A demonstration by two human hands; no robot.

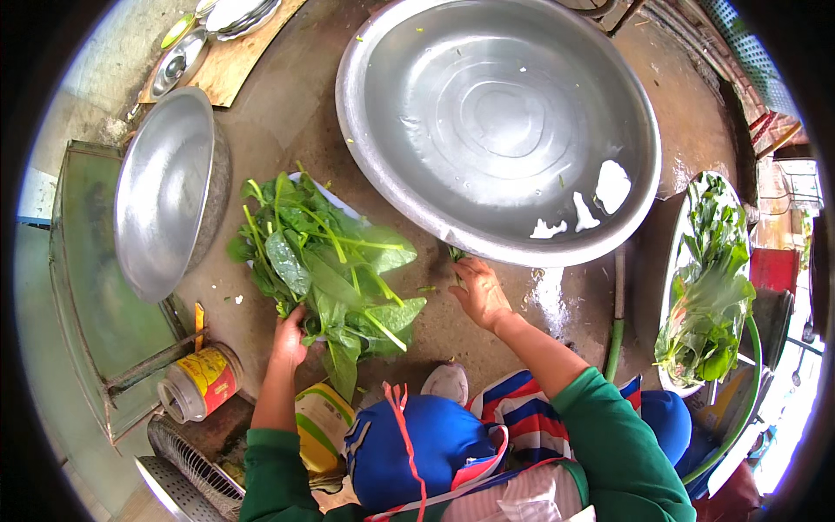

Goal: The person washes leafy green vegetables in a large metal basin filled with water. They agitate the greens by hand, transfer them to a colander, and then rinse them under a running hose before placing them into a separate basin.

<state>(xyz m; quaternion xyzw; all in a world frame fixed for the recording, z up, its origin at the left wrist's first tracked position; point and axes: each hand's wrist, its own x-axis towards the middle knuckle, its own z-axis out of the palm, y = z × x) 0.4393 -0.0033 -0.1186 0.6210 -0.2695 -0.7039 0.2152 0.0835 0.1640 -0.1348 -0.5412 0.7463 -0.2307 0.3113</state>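
Note:
My left hand [290, 336] is closed around the lower left edge of a heap of leafy green vegetables [319, 274]; whether it also grips the container under them is hidden. A pale rim shows behind the leaves. My right hand [479, 293] reaches to the near edge of a large round metal basin [404, 196], with a small green piece at its fingertips, partly under the rim. Whether the fingers grip this piece is unclear. The basin holds water with a few leaf bits in it.
An empty metal bowl [163, 196] leans at the left, above a plastic jar [202, 385]. More leafy greens [704, 293] fill a container at the right, beside a green hose [614, 349]. Metal lids [179, 62] lie on a board at the upper left. My shoe [447, 382] is below.

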